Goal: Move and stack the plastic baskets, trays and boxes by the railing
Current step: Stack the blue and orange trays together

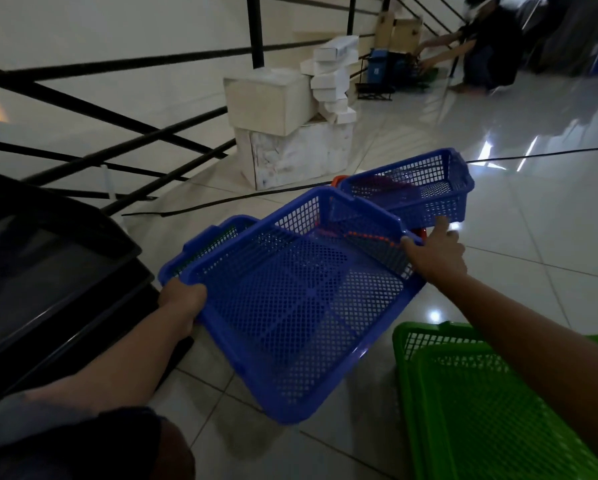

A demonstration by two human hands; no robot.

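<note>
Indoors, dim light, glossy white tiled floor point(498, 237). Both hands on a large blue perforated plastic basket point(301, 303), held tilted above the floor — near corner lowest. Left hand point(181, 299) grips its left rim, fingers curled under the edge. Right hand point(436, 254) clasps the far right corner, thumb over the rim, index finger straight and touching the wall of a smaller blue mesh plastic basket point(419, 192) just beyond. That smaller basket sits over something orange-red point(339, 180), only partly visible; a second blue rim point(200, 237) shows under the held basket's left side. Nested bright green mesh plastic baskets point(464, 393) lie on the floor at lower right, beneath the right forearm. Stacked black plastic trays point(48, 271) stand at left beside the black metal railing point(117, 116). Farther along the railing — a pile of white boxes point(290, 133). Another person point(477, 53) crouches in the blurred background, arms extended.
</note>
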